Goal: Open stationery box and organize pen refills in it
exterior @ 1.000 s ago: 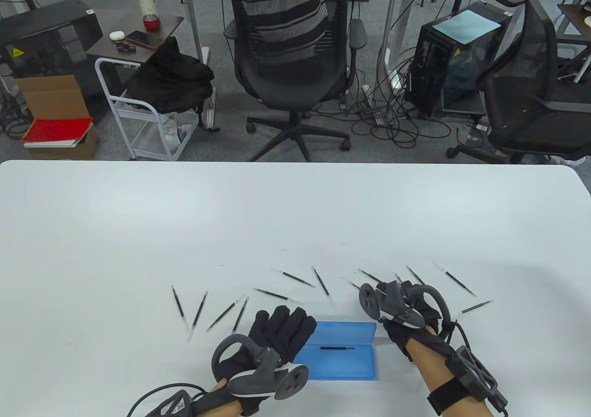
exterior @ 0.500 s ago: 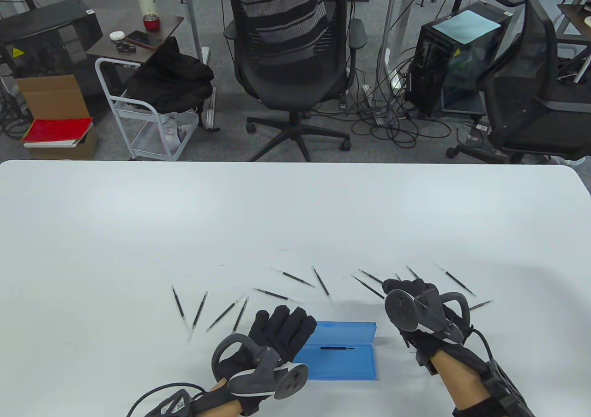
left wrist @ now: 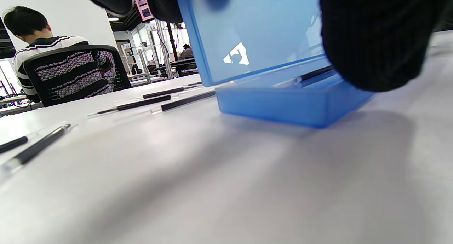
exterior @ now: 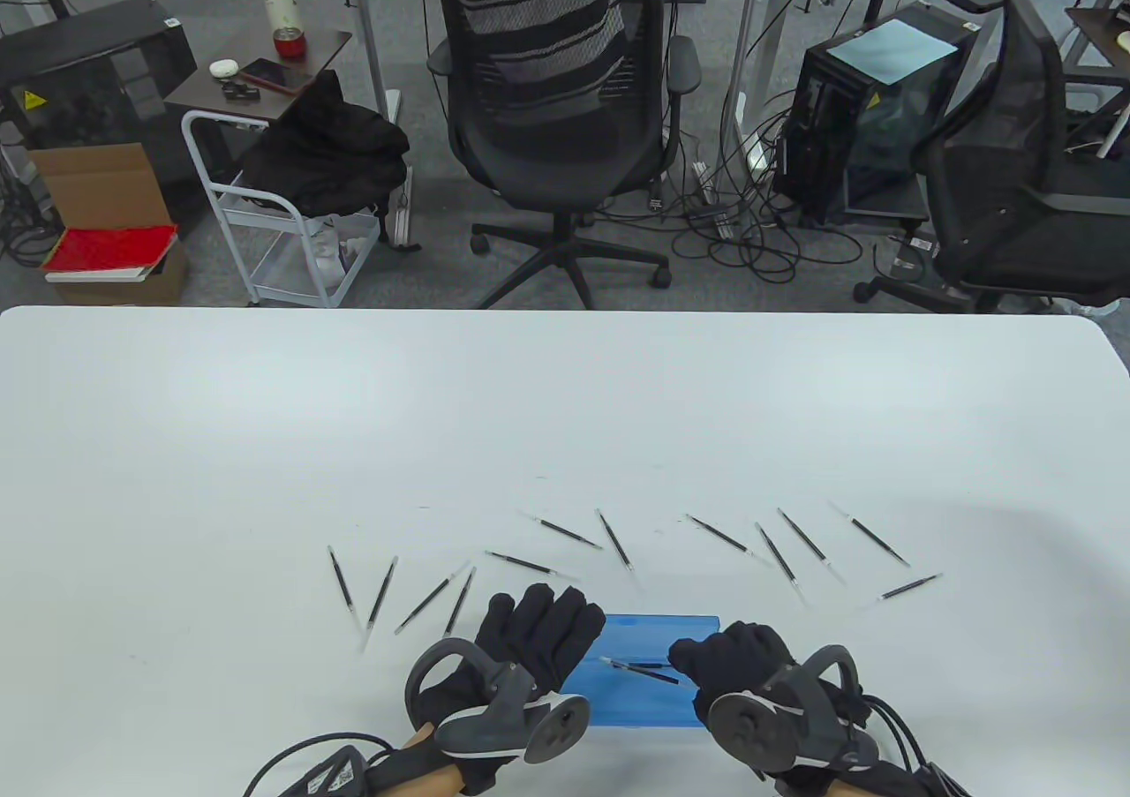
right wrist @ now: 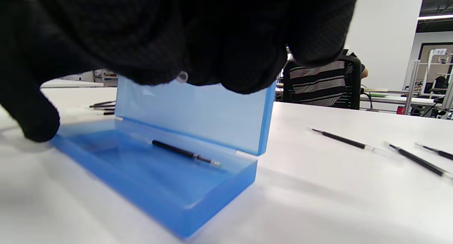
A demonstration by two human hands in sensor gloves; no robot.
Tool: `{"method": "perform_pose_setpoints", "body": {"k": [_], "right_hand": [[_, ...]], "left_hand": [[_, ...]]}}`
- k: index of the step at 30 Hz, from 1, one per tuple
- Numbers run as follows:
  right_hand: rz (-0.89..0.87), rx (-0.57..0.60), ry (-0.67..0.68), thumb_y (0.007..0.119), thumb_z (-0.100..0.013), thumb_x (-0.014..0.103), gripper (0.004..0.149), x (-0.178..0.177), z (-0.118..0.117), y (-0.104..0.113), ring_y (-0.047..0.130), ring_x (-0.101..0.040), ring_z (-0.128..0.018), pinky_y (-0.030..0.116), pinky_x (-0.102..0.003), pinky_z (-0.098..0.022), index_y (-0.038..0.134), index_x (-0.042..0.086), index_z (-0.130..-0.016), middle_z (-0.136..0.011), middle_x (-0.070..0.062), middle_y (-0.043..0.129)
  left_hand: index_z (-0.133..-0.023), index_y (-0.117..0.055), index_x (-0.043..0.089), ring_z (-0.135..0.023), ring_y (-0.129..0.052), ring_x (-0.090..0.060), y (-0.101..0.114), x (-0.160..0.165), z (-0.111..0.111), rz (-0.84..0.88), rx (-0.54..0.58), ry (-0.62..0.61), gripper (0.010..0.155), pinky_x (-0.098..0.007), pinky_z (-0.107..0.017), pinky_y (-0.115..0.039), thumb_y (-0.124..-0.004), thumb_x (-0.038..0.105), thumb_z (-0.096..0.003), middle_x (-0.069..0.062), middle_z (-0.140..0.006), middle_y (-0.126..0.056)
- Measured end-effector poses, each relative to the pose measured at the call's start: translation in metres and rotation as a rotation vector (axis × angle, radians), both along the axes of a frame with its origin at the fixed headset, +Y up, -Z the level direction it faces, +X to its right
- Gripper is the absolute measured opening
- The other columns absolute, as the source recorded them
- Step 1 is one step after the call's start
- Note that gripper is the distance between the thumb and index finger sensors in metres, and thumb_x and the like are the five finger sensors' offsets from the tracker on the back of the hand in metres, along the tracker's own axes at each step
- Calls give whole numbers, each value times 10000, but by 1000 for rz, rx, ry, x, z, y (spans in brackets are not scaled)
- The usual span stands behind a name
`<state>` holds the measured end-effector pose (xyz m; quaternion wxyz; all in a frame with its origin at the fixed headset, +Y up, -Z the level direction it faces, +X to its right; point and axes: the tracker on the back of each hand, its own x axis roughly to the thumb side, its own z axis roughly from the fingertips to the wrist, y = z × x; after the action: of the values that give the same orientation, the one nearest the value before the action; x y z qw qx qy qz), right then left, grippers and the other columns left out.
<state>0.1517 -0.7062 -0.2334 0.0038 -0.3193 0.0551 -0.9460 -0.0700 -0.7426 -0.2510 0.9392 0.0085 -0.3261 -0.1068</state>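
Stationery box [exterior: 649,687], blue translucent plastic, sits open on the white surface [exterior: 565,409] near its front edge, long axis running left to right across me. Its lid [right wrist: 198,113] stands up along the far long side, nearly upright, leaning slightly away.

One pen refill [right wrist: 185,153] lies flat in the tray, roughly parallel to the long axis, clear end toward the box's right end in the right wrist view.

My left hand [exterior: 530,634] lies over the left end of the box, fingers extended forward and roughly straight, resting on the box end and the lid; grip spread, not curled round anything that I can see.

My right hand [exterior: 733,665] hovers over the right end of the box, fingers curled down. A second refill [exterior: 640,669] projects leftward from under those fingers, slanting across the tray, far tip pointing left. Grip appears to pinch its right end, but the contact itself is hidden by the glove.

Loose refills on the surface beyond the box: a fan of four to the left [exterior: 402,590], three behind the middle [exterior: 565,541], five to the right [exterior: 808,545]. Most angle diagonally, none parallel to the box.
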Motion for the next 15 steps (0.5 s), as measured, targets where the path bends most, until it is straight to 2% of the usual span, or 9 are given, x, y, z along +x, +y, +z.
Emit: {"method": "perform_pose_setpoints", "body": {"k": [6,15], "right_hand": [[137,80,34,953,-388,320,611,-16,11,-17,1009,-304,-657,794,-578,-623,767,141,-942,-737,-37,1004],[205,143,31,946,-391,316,603,-26,11,-28,1004,-300,-663,789,-572,-630,764,156,-943,-747,-28,1003]], "left_hand": [[-1189,-127,187,-1174,-421,-464,0,0,-1,7,-9,1,1136,-674,-809,-481,-819,643,-412,-109,-1288,-195],[-1189,-128,187,-1173,-422,-465,0,0,-1,8,-8,-1,1135,-674,-808,-482,-819,642,-413,-109,-1287,-196]]}}
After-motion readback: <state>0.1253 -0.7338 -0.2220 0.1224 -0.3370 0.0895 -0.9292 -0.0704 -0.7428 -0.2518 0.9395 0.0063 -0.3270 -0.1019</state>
